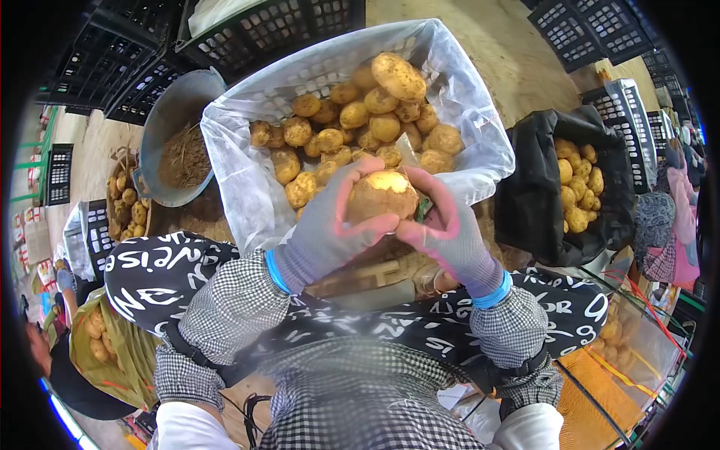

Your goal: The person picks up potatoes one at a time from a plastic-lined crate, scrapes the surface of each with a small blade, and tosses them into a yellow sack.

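Note:
A large brown potato (381,196) with a paler patch on top is held between both hands, above the near edge of a plastic-lined crate (240,176). My left hand (334,217), in a grey and pink glove, wraps round its left side. My right hand (448,229), gloved alike, touches its right side with the thumb near the left thumb. Something small and green shows by the right palm; I cannot make out what it is. Several potatoes (384,126) lie in the crate beyond the hands.
A grey bucket (163,120) with soil stands left of the crate. At the right, a black-lined crate (525,165) holds smaller potatoes. Black crates (277,37) stand behind. A green sack (127,367) lies at the lower left, and people are at both sides.

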Available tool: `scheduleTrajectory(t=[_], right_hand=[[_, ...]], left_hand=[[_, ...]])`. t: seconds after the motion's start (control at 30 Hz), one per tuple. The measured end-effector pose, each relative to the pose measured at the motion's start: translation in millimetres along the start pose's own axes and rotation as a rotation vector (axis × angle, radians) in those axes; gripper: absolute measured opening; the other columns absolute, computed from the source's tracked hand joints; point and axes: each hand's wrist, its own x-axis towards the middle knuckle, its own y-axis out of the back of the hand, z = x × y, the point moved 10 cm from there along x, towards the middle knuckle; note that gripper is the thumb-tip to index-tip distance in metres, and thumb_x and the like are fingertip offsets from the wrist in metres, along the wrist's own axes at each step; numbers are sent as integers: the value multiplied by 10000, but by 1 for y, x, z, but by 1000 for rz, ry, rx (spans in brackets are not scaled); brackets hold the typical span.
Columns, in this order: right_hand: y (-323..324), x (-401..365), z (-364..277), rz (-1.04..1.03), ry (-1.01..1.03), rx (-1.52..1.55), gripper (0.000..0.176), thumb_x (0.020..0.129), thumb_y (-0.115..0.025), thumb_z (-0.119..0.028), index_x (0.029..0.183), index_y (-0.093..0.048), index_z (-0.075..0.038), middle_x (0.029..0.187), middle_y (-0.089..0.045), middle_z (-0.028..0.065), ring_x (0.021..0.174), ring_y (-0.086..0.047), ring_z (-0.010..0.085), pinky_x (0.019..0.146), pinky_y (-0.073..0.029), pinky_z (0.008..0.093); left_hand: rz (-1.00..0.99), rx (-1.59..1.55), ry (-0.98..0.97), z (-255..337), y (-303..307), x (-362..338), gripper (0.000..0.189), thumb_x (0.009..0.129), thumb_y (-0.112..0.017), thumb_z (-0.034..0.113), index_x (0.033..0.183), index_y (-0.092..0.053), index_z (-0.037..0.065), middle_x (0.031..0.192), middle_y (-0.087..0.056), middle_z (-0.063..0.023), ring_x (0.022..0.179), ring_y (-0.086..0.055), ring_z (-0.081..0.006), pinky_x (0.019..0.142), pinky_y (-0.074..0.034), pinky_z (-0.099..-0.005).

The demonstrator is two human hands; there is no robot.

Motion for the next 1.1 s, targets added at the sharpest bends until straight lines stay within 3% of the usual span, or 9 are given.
scheduleTrajectory(t=[0.23, 0.4, 0.47, 0.53, 0.6, 0.7, 0.8, 0.9, 1.1], right_hand=[[-15, -5, -17, -10, 165, -486, 779, 739, -827, -264, 1368, -456, 7, 1255, -562, 169, 1187, -547, 269, 1019, -423, 374], [-17, -4, -26, 3, 206, -545, 716, 754, -810, -293, 1333, -495, -14, 1207, -582, 193, 1137, -577, 305, 983, -447, 382], [-19, -2, -39, 16, 253, -612, 666, 783, -786, -300, 1320, -508, -19, 1190, -589, 189, 1105, -591, 295, 946, -464, 386], [-15, -2, -42, 61, 302, -653, 585, 822, -746, -295, 1290, -531, -17, 1158, -601, 185, 1064, -605, 287, 910, -476, 386], [-6, -2, -33, 139, 354, -667, 478, 874, -692, -279, 1246, -564, -7, 1111, -619, 182, 1013, -621, 282, 875, -485, 382], [9, 1, -18, 193, 203, -434, 335, 944, -587, -238, 1175, -608, 4, 1031, -647, 165, 933, -638, 257, 836, -496, 361], [15, 4, -9, 126, 156, -460, 474, 1021, -459, -411, 1186, -590, 14, 1013, -648, 94, 1007, -574, 135, 889, -461, 308], [34, 13, 6, 157, 64, -423, 306, 989, -510, -234, 1144, -628, 2, 1010, -660, 139, 882, -644, 206, 806, -509, 333], [0, 4, -34, 102, 365, -546, 319, 982, -524, -245, 1158, -623, 2, 1022, -662, 156, 916, -652, 248, 854, -501, 326]], left_hand=[[91, -105, 112, -22, 1, -3, 448, 941, -601, 326, 1258, -521, 21, 1065, -641, -125, 951, -633, -192, 839, -503, -319], [158, -188, -90, -25, 10, 5, 311, 1022, -465, 240, 1191, -570, 2, 1054, -638, -104, 974, -616, -170, 863, -486, -297], [135, -342, 179, -62, -4, 14, 336, 1027, -466, 268, 1209, -561, 3, 1052, -633, -98, 982, -609, -163, 878, -481, -295], [104, -315, 166, -53, -13, 15, 369, 1020, -494, 294, 1249, -533, 8, 1086, -615, -92, 995, -601, -159, 888, -479, -295], [67, -109, -130, -9, -17, -2, 438, 1000, -550, 319, 1310, -486, 17, 1157, -585, -88, 1012, -590, -158, 894, -479, -296], [-45, -296, -65, -6, -32, -5, 596, 937, -663, 314, 1394, -391, 45, 1280, -505, -92, 1082, -562, -167, 901, -484, -294], [-134, -372, 81, -17, -36, -3, 689, 886, -732, 277, 1416, -353, 52, 1330, -460, -88, 1140, -530, -165, 917, -495, -291], [-196, -637, 144, -17, -40, -3, 702, 867, -754, 243, 1415, -357, 56, 1328, -462, -93, 1168, -516, -160, 932, -507, -287], [-222, -612, 175, -20, -29, 1, 707, 881, -735, 238, 1440, -340, 59, 1353, -457, -90, 1191, -516, -167, 961, -505, -302]])
